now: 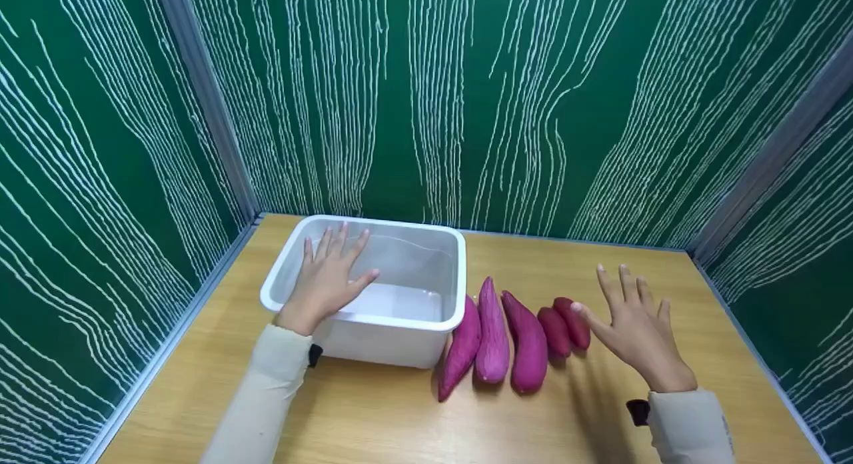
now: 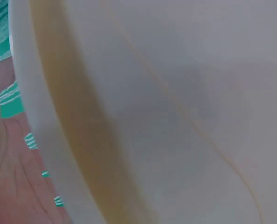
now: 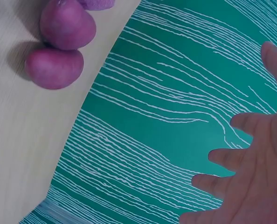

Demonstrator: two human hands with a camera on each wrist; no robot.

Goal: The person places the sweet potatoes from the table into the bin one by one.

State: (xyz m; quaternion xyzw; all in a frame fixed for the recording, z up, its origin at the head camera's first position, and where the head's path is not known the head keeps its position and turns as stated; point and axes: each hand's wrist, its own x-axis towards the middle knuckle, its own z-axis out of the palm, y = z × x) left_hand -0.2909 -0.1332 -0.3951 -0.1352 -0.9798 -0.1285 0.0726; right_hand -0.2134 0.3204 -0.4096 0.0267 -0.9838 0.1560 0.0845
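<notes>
From where I stand, both hands hold nothing, fingers spread: the left hand (image 1: 326, 281) over the white tub (image 1: 383, 344), left of centre; the right hand (image 1: 640, 336), lower right, near five purple sweet potatoes (image 1: 523, 341) on the table (image 1: 373, 421), right of centre.

White rectangular bin (image 1: 383, 345), upright and open-topped, at the left. Just beside its right wall, in a row: three long magenta sweet potatoes (image 1: 492, 337), lying roughly near to far, then two smaller, redder sweet potatoes (image 1: 554, 332), close together.
</notes>
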